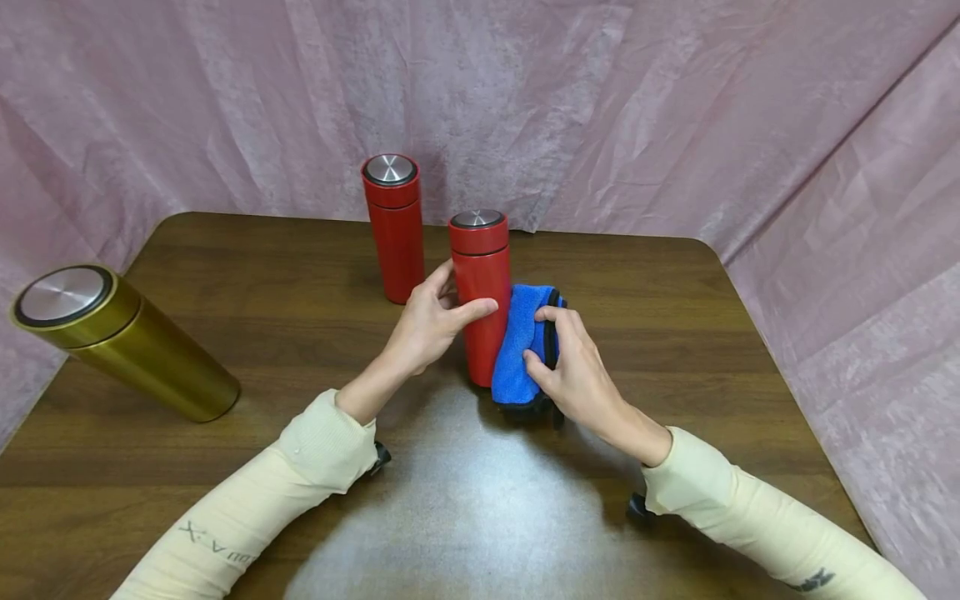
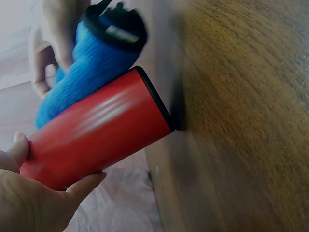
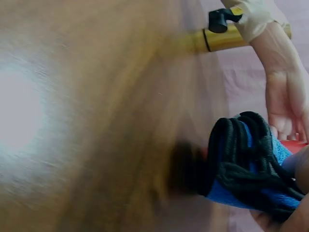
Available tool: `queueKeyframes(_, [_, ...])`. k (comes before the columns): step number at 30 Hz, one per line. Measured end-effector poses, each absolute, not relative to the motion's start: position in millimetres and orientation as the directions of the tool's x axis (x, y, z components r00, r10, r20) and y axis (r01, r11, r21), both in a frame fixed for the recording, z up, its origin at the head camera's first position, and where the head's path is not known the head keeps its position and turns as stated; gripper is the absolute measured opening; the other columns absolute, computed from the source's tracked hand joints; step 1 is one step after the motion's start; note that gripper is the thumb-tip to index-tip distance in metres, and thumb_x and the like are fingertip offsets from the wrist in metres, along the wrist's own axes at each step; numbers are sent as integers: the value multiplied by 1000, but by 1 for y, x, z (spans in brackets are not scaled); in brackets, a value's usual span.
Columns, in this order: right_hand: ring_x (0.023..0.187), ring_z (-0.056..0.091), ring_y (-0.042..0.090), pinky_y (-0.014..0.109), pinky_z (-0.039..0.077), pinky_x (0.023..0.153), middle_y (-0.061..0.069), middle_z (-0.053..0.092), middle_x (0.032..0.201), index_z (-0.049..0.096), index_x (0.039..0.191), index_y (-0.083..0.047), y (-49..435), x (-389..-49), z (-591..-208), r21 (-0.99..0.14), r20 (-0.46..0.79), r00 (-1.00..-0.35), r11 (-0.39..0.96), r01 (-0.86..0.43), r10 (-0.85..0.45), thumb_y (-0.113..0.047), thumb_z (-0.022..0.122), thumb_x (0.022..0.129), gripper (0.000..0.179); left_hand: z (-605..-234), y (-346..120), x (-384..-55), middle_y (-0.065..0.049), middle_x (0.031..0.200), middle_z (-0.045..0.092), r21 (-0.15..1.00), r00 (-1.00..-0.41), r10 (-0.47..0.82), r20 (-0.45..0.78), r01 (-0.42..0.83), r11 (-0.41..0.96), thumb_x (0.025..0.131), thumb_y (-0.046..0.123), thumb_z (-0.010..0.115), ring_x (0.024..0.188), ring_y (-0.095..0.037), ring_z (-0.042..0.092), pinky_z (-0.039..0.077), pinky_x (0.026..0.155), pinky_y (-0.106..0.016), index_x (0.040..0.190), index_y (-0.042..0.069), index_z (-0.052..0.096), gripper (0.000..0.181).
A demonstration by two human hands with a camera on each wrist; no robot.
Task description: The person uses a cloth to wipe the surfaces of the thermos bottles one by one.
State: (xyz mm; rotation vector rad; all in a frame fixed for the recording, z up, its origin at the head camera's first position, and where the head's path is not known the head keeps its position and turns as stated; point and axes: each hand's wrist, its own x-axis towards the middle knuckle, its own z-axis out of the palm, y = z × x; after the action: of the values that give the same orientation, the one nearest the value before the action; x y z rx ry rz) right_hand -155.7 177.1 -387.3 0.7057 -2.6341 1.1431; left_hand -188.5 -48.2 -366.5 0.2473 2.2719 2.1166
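A red vacuum flask (image 1: 483,271) with a silver-topped lid stands near the table's middle. My left hand (image 1: 429,327) grips it around the body, thumb across the near side. My right hand (image 1: 583,377) holds a folded blue cloth (image 1: 516,354) with black edging against the flask's right side. In the left wrist view, the flask's black-rimmed base (image 2: 155,99) is close over the tabletop and the cloth (image 2: 91,65) lies along its body. The right wrist view shows the cloth's layered black edges (image 3: 244,164); the flask is mostly hidden there.
Another red flask (image 1: 396,242) stands upright behind and left of the held one. At the far left is a gold flask (image 1: 161,358) with a silver lid. The brown wooden table (image 1: 675,333) ends at pink curtains (image 1: 510,108) behind and to the sides.
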Motion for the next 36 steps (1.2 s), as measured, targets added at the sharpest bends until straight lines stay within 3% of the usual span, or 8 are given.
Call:
queueKeyframes(11, [103, 60, 35, 52, 55, 90, 25, 61, 116, 48, 123, -1, 177, -147, -397, -662, 94, -943, 688, -298, -319, -5, 78, 87, 47, -365, -48, -189, -13, 132, 64, 994, -989, 130, 75, 85, 69, 93, 15, 80, 116, -30, 66, 56, 98, -44, 153, 9, 46, 69])
queueKeyframes(16, [90, 59, 30, 44, 54, 79, 20, 63, 107, 47, 123, -1, 181, -150, -389, -632, -109, -933, 749, -201, -342, -7, 77, 90, 45, -364, -46, -188, -14, 133, 65, 995, -989, 129, 77, 85, 59, 92, 14, 80, 116, -30, 66, 56, 99, -43, 153, 8, 46, 70])
queueKeyframes(19, [85, 57, 27, 38, 51, 73, 18, 63, 104, 49, 125, -3, 183, -152, -379, -626, -164, -928, 763, -164, -334, -10, 77, 91, 45, -364, -46, -187, -14, 134, 64, 995, -989, 131, 76, 84, 57, 93, 14, 80, 117, -30, 66, 56, 98, -43, 153, 8, 45, 70])
queueKeyframes(21, [85, 58, 28, 39, 50, 72, 19, 64, 106, 51, 126, -4, 183, -153, -369, -636, -144, -933, 753, -169, -330, -10, 77, 91, 45, -364, -47, -187, -13, 133, 64, 995, -990, 124, 73, 81, 61, 93, 15, 79, 116, -30, 66, 56, 98, -43, 153, 9, 45, 70])
queueKeyframes(28, [105, 65, 37, 52, 58, 87, 24, 63, 130, 54, 129, -5, 179, -156, -332, -678, 80, -940, 673, -295, -332, -12, 78, 90, 46, -365, -48, -188, -13, 133, 63, 995, -991, 117, 68, 76, 69, 94, 18, 79, 117, -30, 65, 56, 99, -43, 154, 10, 45, 69])
queueKeyframes(36, [114, 62, 35, 54, 58, 92, 20, 56, 138, 51, 135, -4, 170, -164, -302, -724, 314, -901, 538, -432, -300, -7, 78, 90, 52, -366, -45, -187, -17, 135, 63, 988, -987, 124, 98, 111, 106, 94, 13, 77, 120, -32, 65, 55, 101, -45, 155, 8, 43, 69])
